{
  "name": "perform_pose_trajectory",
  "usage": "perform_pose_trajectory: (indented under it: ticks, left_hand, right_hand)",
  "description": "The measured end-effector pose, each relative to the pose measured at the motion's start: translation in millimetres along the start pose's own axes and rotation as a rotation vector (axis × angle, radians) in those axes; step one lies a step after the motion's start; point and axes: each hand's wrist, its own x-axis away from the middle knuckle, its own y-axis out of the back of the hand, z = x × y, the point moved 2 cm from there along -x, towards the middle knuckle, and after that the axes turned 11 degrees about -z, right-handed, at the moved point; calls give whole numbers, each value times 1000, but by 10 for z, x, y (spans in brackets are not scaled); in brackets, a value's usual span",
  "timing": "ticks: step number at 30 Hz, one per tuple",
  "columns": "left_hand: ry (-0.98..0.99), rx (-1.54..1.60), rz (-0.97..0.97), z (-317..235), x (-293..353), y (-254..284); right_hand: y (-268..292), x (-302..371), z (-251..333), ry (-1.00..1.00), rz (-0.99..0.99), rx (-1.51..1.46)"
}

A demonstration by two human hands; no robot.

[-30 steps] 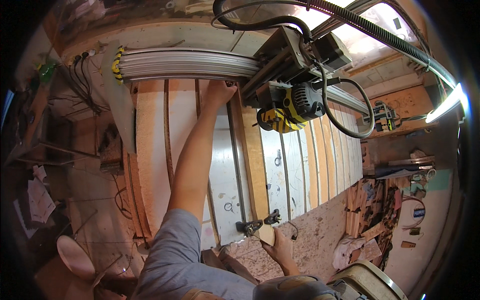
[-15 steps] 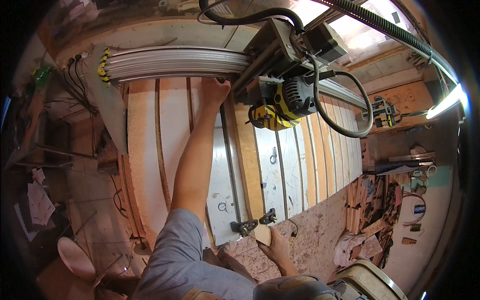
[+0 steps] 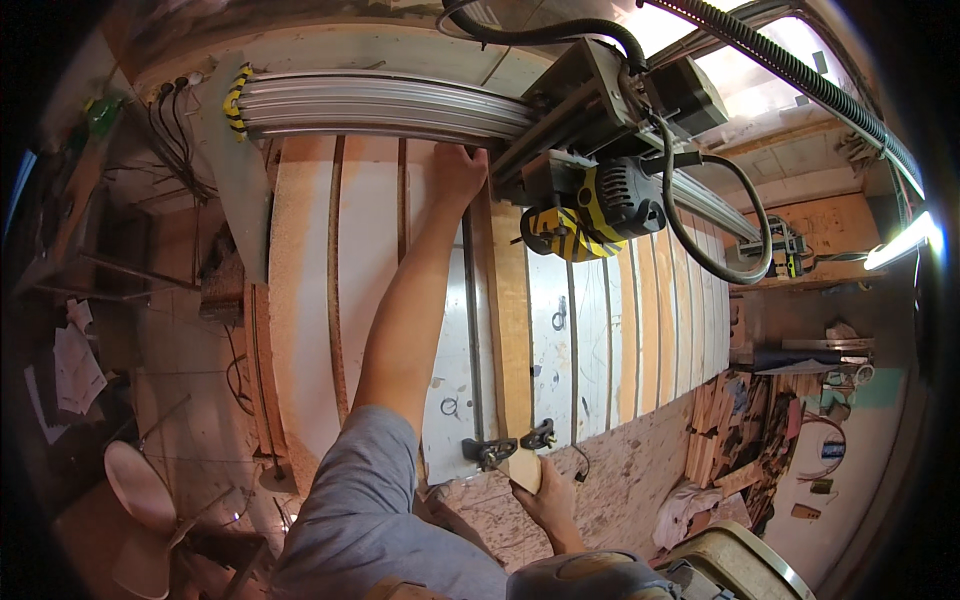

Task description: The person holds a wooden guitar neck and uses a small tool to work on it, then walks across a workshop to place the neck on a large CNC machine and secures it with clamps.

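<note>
Clock as the wearer faces the bench, 12 = far side. Person's got both arms over the slotted bed [image 3: 372, 225]. Long plank [image 3: 513, 330] lies on it, running roughly 12 to 6, far end partly hidden by the router carriage [image 3: 575, 75].

Left hand [image 3: 462, 172]: at 12, reaching under the aluminium rail [image 3: 390, 108], just left of the plank. Fingertips partly hidden, so I can't tell if they're closed on anything.

Right hand [image 3: 550, 500]: between 5 and 6, fingers and thumb clamped on the pale wood piece [image 3: 525, 472] at the plank's near end. Can't tell if that's a separate block or the plank itself. Two black clamp-like fittings [image 3: 490, 453] sit right there, one each side.

Router [image 3: 575, 235], yellow-and-black, hangs between 1 and 2. Black cable [image 3: 765, 225] loops off it at 2. Scrap wood pile [image 3: 715, 425] at 4.
</note>
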Motion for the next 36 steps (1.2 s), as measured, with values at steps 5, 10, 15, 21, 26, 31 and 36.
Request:
perform_pose_trajectory:
  ticks: [5,10,15,21,26,31,36]
  left_hand:
    - [-15,286,-25,-57,49,91]
    - [-43,128,279,-24,-130,188]
    - [-91,-100,315,-52,-227,184]
    - [-133,-140,375,-9,-257,256]
    - [-185,-163,676,-131,-378,360]
    - [-234,-250,671,-34,-335,326]
    - [-191,-291,702,-66,-395,273]
  right_hand:
    - [1,-12,25,21,-14,5]
    - [-9,3,9,23,-15,29]
    - [-61,19,-42,16,-26,4]
    - [-36,-1,-14,15,-13,30]
    - [-13,-4,22,-19,36,94]
    - [-3,-12,5,8,34,57]
    - [4,-35,21,-5,47,59]
